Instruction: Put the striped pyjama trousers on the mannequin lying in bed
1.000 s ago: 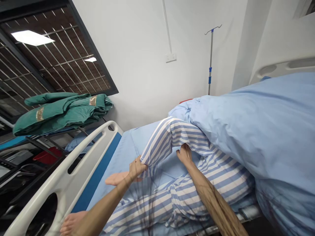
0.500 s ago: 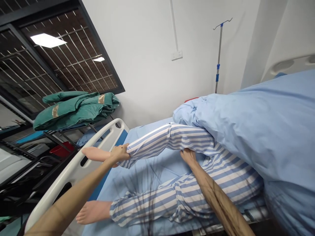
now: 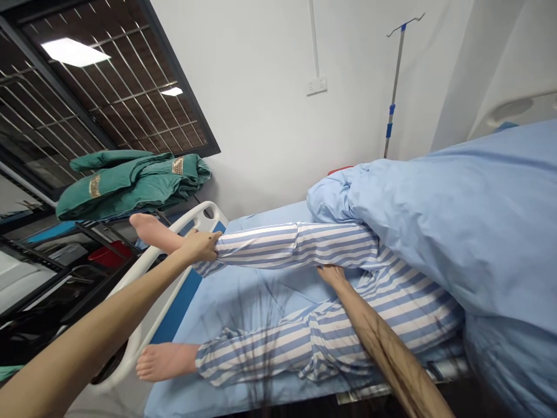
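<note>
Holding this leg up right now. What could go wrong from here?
The lifted bare foot sits close to the white bed rail, so it might knock the rail if swung further. Your left hand holds the ankle end through striped trouser cloth, which may slip and let the leg drop. The blue quilt covers the lying person from the thighs up, so signs of discomfort could be missed.
</note>
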The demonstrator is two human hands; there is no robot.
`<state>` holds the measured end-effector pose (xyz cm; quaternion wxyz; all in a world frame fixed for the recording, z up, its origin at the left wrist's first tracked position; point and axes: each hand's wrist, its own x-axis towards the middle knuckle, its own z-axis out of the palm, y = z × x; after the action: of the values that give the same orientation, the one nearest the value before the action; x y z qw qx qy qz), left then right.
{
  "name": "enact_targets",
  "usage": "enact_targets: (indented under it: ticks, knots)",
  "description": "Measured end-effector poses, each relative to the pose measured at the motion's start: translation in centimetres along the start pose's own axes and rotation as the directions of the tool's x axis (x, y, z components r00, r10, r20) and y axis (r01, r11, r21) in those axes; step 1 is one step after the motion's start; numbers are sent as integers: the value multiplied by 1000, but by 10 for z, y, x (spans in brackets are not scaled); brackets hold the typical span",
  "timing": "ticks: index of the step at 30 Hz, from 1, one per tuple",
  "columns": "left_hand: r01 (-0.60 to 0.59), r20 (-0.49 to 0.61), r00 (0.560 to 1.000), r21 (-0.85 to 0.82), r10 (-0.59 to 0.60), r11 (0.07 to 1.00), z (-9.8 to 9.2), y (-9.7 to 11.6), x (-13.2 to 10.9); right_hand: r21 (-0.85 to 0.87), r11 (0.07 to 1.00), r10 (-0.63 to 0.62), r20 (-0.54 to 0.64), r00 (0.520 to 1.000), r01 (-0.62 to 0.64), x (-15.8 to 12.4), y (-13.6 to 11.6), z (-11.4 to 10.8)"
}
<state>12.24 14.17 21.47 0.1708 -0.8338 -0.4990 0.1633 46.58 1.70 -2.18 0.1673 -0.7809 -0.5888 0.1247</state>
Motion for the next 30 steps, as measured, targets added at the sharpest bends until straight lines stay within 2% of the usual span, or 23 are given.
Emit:
enact_targets:
  ticks: [6, 11, 14, 19, 26, 30]
  knots:
    - [-30, 3, 1000, 29, 30, 999, -1, -1, 10, 6, 1000, 4, 123, 992, -5, -1, 3, 1]
    - [-67, 25, 998, 90, 65, 994, 22, 3, 7, -35, 998, 52, 286, 957, -43, -1, 5, 0]
    - [-88, 29, 996, 52, 86, 995, 48, 3, 10, -63, 997, 73, 391, 918, -52, -1, 4, -1]
    - [-70, 62, 995, -40, 73, 997, 103, 6, 24, -99, 995, 76, 520, 851, -28, -7, 0, 1]
    - [-95, 32, 994, -216, 105, 972, 187, 30, 33, -169, 984, 61, 650, 758, 65, -13, -2, 15]
    - [-86, 44, 994, -280, 103, 956, 226, 43, 36, -223, 972, 106, 694, 712, 72, -9, -1, 25]
